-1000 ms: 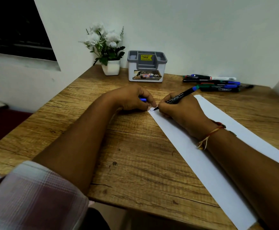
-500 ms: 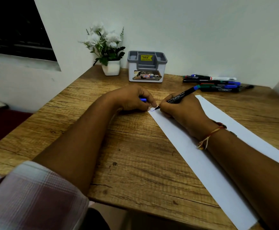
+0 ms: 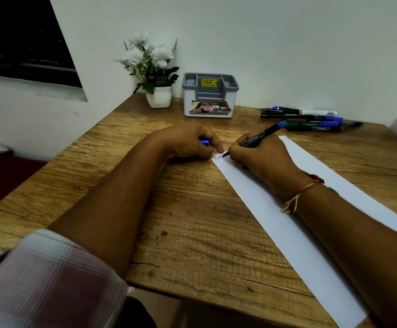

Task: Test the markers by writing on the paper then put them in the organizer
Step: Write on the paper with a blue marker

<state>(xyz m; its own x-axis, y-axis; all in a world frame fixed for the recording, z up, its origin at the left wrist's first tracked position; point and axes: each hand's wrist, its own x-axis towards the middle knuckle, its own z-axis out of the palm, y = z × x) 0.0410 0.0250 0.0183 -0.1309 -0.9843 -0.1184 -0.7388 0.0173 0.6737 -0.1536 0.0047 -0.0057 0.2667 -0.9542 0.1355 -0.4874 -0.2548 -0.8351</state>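
Right grip (image 3: 261,159) writing with a marker (image 3: 261,134) at the far end of the paper (image 3: 311,245), mid-bench.
The right grip pinches the black marker, its blue end tilted up toward the far right corner and its tip touching the paper beside a small blue scribble (image 3: 218,158). The left grip (image 3: 190,143) rests on the bench (image 3: 192,233) just beside the paper's far corner, fingers curled round a blue cap (image 3: 204,142). The paper strip runs slantwise from the middle of the bench to its near right edge, under the right forearm. The organizer (image 3: 210,95) stands at the far edge beside a potted plant (image 3: 153,67) in the far left corner. The spare markers (image 3: 311,119) lie in a bunch along the far edge toward the right corner.
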